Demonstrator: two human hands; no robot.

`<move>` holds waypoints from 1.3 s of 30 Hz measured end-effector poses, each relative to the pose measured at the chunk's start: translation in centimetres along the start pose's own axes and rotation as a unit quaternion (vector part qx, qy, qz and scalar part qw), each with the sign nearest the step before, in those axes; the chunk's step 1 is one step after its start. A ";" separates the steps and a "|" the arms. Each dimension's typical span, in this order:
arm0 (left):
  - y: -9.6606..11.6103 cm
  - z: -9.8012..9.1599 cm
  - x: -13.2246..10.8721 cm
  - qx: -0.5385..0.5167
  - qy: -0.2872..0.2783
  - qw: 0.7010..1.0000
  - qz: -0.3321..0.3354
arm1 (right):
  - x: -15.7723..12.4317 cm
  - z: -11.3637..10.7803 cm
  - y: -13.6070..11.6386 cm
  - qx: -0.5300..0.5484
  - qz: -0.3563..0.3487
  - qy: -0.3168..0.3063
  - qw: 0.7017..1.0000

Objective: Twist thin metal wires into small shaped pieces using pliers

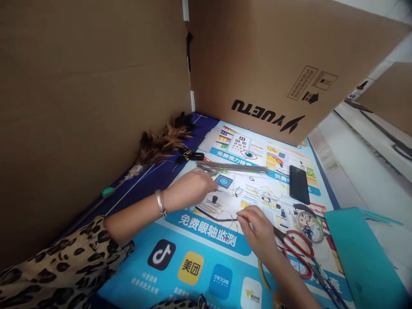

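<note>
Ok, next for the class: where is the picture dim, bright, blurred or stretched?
Head view: left panel dim, poster brighter; head view: far-right edge smeared and stretched; head view: strands of the grey bundle beyond the left hand blend together.

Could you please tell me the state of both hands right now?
Left hand: fingers curled; whether it holds anything cannot be told.
Right hand: fingers partly curled; any hold cannot be told.
</note>
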State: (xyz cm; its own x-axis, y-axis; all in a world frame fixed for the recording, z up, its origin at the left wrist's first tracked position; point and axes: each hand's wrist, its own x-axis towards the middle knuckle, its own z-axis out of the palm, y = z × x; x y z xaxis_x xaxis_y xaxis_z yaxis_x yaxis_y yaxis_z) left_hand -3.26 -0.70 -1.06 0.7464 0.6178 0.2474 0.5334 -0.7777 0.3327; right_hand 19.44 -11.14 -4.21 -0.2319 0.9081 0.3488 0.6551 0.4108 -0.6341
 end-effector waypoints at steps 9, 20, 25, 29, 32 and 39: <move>0.8 2.9 -1.6 0.050 -0.066 0.997 0.002 | -0.5 1.2 2.0 -0.099 -0.066 -0.037 0.992; 1.0 1.4 -2.0 0.023 -0.089 0.996 -0.002 | -0.7 1.4 2.2 -0.122 -0.065 -0.066 0.988; 1.5 2.2 -1.8 0.074 -0.081 0.994 -0.019 | -0.7 1.4 2.1 -0.136 -0.069 -0.076 0.985; 0.8 2.8 -1.4 0.073 -0.083 0.994 -0.008 | -0.7 1.4 2.2 -0.139 -0.066 -0.083 0.985; 0.1 3.2 -1.1 0.067 -0.093 0.993 0.004 | -0.7 1.5 2.2 -0.140 -0.071 -0.082 0.984; -0.2 4.1 -0.9 0.099 -0.112 0.989 0.017 | -0.9 1.5 2.3 -0.122 -0.080 -0.073 0.987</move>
State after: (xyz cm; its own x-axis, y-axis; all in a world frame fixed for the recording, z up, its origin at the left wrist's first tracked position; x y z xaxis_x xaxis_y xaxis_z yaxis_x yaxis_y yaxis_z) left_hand -2.44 -1.58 -5.11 0.8227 0.5671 0.0401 0.5575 -0.8186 0.1379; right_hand 20.07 -10.85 -7.04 -0.4358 0.8424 0.3167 0.7516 0.5343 -0.3869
